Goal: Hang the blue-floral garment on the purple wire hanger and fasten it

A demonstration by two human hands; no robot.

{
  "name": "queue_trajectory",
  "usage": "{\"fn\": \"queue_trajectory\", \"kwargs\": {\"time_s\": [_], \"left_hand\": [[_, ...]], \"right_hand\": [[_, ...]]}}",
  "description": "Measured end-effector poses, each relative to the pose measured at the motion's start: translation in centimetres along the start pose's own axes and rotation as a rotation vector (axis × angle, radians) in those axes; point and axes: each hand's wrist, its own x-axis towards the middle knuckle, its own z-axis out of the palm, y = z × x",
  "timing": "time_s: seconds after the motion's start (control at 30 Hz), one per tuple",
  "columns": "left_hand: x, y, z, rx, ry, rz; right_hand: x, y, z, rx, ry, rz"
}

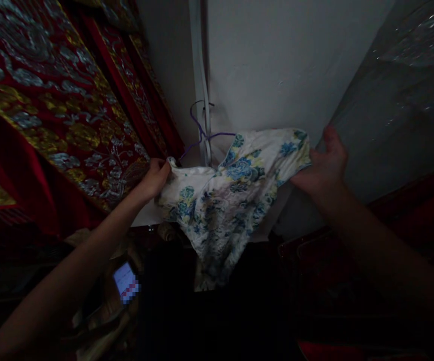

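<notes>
A white blouse [241, 170] with blue and yellow flowers hangs in front of me on a thin purple hanger [195, 144]. My left hand [158, 176] is closed in a pinch on the blouse's left shoulder edge. At the opposite side, my right hand [324, 163] grips the sleeve edge, one digit pointing up; part of its grip is hidden by the cloth. The hanger's right arm runs inside the blouse, while its left arm shows bare above the neckline. Its hook sits at a pale vertical strip against the wall. The lower cloth falls in folds into shadow.
Red cloth [77, 110] with gold and silver embroidery hangs at the left. A pale wall [277, 65] stands behind the blouse, with shiny clear plastic [416, 60] at the right. A lit phone [125, 281] shows at lower left. The room is dim.
</notes>
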Motion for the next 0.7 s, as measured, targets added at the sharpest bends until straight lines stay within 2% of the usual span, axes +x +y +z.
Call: {"fn": "queue_trajectory", "kwargs": {"time_s": [0.1,0.2,0.23,0.27,0.37,0.43,0.53,0.6,0.7], "left_hand": [[0.5,1.5,0.0,0.116,0.084,0.2],[0.5,3.0,-0.6,0.101,0.062,0.362],[0.2,3.3,-0.9,0.096,0.039,0.4],[-0.2,3.6,-1.1,0.103,0.014,0.43],[-2.1,3.7,-1.6,0.143,0.016,0.466],[-3.4,3.6,-1.5,0.111,0.069,0.436],[-4.8,4.1,-1.0,-0.039,0.088,0.373],[-5.5,5.2,-0.3,-0.184,-0.031,0.33],[-6.8,7.7,1.3,-0.415,-0.289,0.257]], "right_hand": [[1.0,-4.3,0.8,0.005,-0.001,-0.057],[0.5,-7.6,2.6,-0.037,0.021,-0.094],[0.0,-8.2,3.1,-0.001,-0.027,-0.092],[-0.6,-8.5,3.6,0.072,-0.13,-0.09],[-2.5,-7.3,4.7,0.334,-0.603,-0.076],[-3.6,-5.3,5.7,0.311,-0.766,-0.088],[-5.0,-1.9,7.8,-0.007,-0.682,-0.189],[-5.8,-0.3,9.5,-0.201,-0.616,-0.278],[-7.0,0.6,12.6,-0.354,-0.507,-0.387]]}}
